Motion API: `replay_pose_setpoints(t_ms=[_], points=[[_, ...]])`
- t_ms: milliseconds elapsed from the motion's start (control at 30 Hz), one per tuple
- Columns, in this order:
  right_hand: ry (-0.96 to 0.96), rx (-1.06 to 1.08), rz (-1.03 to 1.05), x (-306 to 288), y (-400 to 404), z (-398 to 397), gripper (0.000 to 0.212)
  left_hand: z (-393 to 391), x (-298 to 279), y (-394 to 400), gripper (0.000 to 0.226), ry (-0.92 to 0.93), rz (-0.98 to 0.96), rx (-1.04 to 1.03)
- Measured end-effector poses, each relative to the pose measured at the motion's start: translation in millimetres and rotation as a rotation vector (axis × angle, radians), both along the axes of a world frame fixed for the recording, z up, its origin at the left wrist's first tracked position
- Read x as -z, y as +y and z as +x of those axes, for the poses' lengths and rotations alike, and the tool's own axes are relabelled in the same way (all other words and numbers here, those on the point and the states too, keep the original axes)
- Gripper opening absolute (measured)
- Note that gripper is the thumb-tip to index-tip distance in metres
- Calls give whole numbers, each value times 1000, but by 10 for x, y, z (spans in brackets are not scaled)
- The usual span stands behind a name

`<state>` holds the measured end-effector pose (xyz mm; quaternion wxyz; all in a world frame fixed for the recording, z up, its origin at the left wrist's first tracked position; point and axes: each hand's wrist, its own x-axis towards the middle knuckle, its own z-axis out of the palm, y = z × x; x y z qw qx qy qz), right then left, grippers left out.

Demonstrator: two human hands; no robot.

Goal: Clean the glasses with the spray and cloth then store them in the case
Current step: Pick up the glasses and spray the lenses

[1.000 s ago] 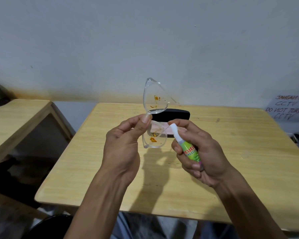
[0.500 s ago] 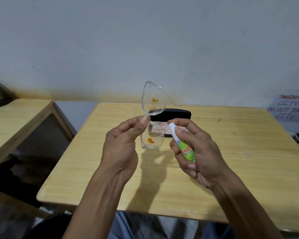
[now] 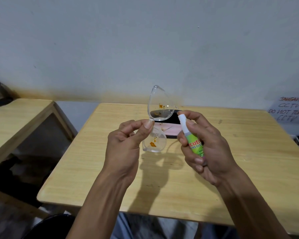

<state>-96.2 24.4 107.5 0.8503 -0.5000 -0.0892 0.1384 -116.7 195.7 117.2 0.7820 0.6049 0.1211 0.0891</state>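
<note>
Glasses (image 3: 156, 118) pinched at bridge by left hand (image 3: 126, 144) | right hand (image 3: 205, 144) grips spray (image 3: 191, 135) | risk: thin pinch slips; nozzle apparently aimed past smeared lens.

1. The place looks like a plain classroom or small office rather than a home; no more exact sort can be told.
2. Two bare wooden tables stand side by side with a gap between them: the near table (image 3: 248, 169) and a second table (image 3: 19, 121) to the left; both are plain and alike.
3. The wall (image 3: 145, 40) is bare, painted pale grey, stained brown along its foot.
4. A handwritten notice (image 3: 290, 109) at the right edge reads in part "CCTV" and "DO NOT TUR"; it suggests a monitored, shared room.
5. A dark object (image 3: 0, 95) sits at the far left; too unclear to name.
</note>
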Motion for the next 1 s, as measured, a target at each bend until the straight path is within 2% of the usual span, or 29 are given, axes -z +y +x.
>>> replay_pose_setpoints(t_ms=[133,433,633,767,900,1000], points=[[-1,-24,73,-80,18,63,26,4,16,4,29,-46,34,14],[-31,79,29,-135,145,110,13,40,77,20,28,-40,68,41],[-88,147,-33,-100,97,66,22,53,93,35,33,-61,83,22],[-144,348,-183,55,-44,33,33,69,122,81,29,-91,114,-7],[-223,571,-492,324,-281,78,21,95,190,108,6,-99,272,-86],[-237,682,-572,538,-527,170,21,107,263,92,11,-90,424,-119]])
